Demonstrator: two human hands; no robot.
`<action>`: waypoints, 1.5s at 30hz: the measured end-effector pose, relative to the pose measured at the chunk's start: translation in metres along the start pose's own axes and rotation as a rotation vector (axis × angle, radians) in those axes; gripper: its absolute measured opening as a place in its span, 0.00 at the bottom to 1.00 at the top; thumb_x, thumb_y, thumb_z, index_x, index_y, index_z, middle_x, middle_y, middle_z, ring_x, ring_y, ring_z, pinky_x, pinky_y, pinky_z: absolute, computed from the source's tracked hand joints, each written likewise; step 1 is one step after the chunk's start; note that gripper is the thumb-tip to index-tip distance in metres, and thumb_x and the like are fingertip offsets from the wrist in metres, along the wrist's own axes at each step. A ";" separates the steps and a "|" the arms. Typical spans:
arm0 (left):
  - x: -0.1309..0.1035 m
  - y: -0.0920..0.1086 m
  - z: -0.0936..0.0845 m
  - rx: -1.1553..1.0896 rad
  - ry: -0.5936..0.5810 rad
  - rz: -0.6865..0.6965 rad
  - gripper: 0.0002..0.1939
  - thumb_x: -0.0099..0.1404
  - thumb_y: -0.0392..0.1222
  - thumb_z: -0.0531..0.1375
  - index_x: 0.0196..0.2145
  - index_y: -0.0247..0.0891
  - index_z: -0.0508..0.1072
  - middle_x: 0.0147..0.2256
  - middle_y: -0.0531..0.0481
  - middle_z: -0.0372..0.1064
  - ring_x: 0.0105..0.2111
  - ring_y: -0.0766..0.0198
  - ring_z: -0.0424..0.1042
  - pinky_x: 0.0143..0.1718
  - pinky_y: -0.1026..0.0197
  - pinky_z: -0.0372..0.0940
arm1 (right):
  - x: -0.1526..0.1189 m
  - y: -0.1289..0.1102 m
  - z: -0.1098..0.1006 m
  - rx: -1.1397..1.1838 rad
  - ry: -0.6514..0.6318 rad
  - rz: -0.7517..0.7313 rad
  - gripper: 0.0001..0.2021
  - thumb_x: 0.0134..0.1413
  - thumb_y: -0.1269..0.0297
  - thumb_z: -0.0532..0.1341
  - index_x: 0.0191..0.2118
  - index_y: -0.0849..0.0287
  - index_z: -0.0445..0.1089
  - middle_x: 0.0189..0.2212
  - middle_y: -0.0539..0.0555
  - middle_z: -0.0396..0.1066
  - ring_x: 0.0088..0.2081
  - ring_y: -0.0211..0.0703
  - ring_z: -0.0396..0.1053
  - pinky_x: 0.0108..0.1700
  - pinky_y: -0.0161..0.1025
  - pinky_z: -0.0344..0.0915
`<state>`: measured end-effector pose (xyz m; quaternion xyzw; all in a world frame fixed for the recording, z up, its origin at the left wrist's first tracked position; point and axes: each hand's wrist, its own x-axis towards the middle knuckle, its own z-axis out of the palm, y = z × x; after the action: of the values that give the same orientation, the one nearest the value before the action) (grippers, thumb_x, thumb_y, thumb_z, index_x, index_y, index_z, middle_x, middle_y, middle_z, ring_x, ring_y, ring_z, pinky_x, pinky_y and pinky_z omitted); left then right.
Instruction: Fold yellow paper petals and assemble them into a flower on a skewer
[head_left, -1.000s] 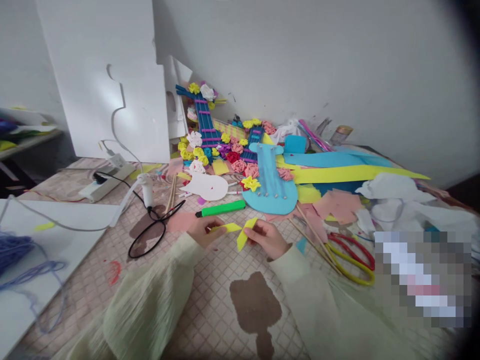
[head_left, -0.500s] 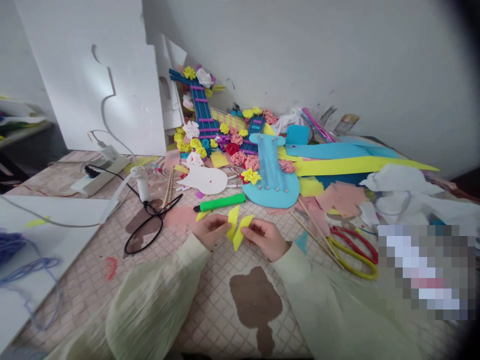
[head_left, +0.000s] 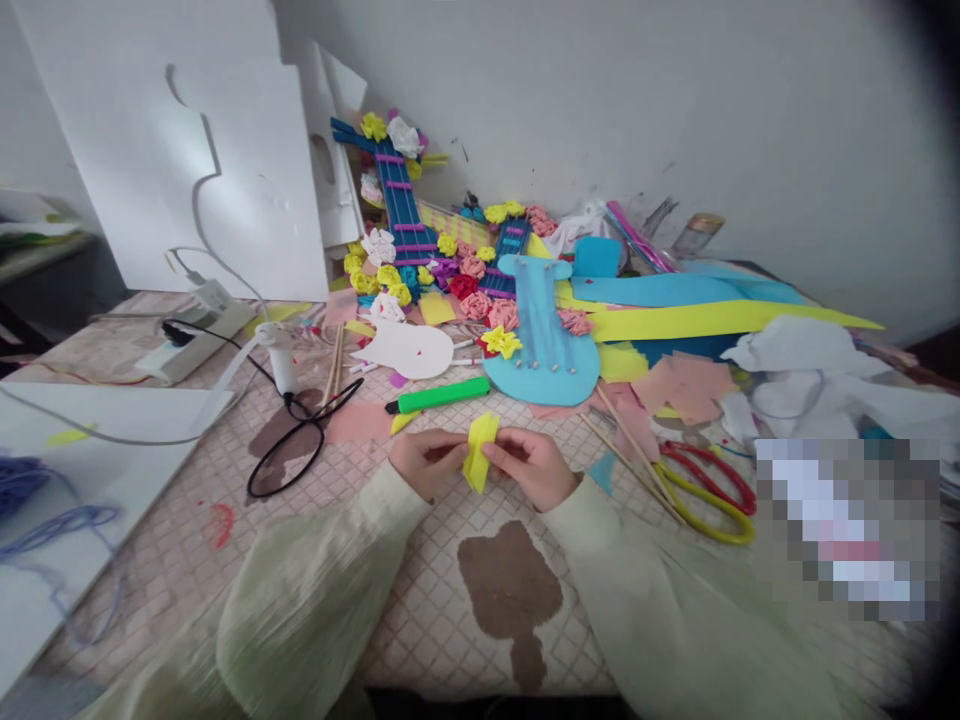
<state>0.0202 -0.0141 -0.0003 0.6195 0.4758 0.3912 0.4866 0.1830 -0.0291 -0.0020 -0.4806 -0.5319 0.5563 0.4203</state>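
Two yellow strips [head_left: 478,455] overlap above the middle of the worktop [head_left: 420,630]; from here I see my left hand [head_left: 429,465] pinching them at the left and my right hand [head_left: 538,468] at the right, fingers closed on the paper. Beyond lie a green tool [head_left: 442,396], left, and a blue cutout [head_left: 544,382], right. Scissors [head_left: 709,505] rest farther right.

My table [head_left: 435,640], diamond-patterned, brown-patched. On it I list: white board [head_left: 142,475], left; power strip [head_left: 166,358]; black cord [head_left: 323,440]; pink paper [head_left: 360,424], centre-left; green tool [head_left: 444,395], centre; blue scrap [head_left: 601,473], right; wooden sticks [head_left: 634,470], right.
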 end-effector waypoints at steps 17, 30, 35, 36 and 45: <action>-0.006 0.004 0.000 0.461 -0.086 0.395 0.15 0.57 0.40 0.52 0.35 0.32 0.75 0.24 0.46 0.69 0.21 0.69 0.65 0.22 0.68 0.60 | -0.002 0.000 0.001 -0.046 0.009 -0.003 0.12 0.41 0.56 0.60 0.24 0.61 0.66 0.19 0.49 0.65 0.21 0.35 0.61 0.25 0.34 0.60; -0.004 0.005 0.000 0.356 -0.114 0.170 0.14 0.54 0.40 0.54 0.33 0.32 0.76 0.24 0.45 0.72 0.20 0.68 0.66 0.22 0.68 0.61 | 0.003 0.005 0.000 -0.070 0.121 -0.067 0.14 0.41 0.53 0.60 0.25 0.62 0.67 0.20 0.50 0.65 0.23 0.36 0.62 0.25 0.34 0.60; 0.003 0.002 -0.009 0.483 -0.172 0.209 0.15 0.54 0.39 0.52 0.33 0.34 0.76 0.23 0.46 0.70 0.20 0.69 0.63 0.20 0.69 0.57 | 0.007 0.011 0.000 -0.185 0.096 -0.093 0.16 0.44 0.53 0.57 0.26 0.63 0.66 0.16 0.48 0.64 0.19 0.34 0.60 0.21 0.33 0.57; 0.005 0.002 -0.011 0.485 -0.170 0.203 0.15 0.54 0.39 0.52 0.34 0.35 0.76 0.24 0.47 0.70 0.20 0.69 0.63 0.20 0.69 0.56 | 0.009 0.011 0.000 -0.222 0.092 -0.107 0.16 0.45 0.53 0.57 0.27 0.64 0.67 0.17 0.49 0.64 0.19 0.34 0.60 0.21 0.33 0.58; 0.021 -0.007 -0.048 0.470 0.015 0.109 0.10 0.47 0.38 0.56 0.25 0.37 0.76 0.16 0.53 0.66 0.17 0.70 0.60 0.19 0.69 0.54 | 0.054 -0.011 -0.001 -0.727 0.054 -0.410 0.15 0.47 0.69 0.58 0.44 0.57 0.67 0.47 0.56 0.65 0.50 0.49 0.55 0.50 0.48 0.49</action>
<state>-0.0220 0.0184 0.0035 0.7375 0.5232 0.3001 0.3038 0.1737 0.0248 0.0041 -0.4963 -0.7670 0.2242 0.3392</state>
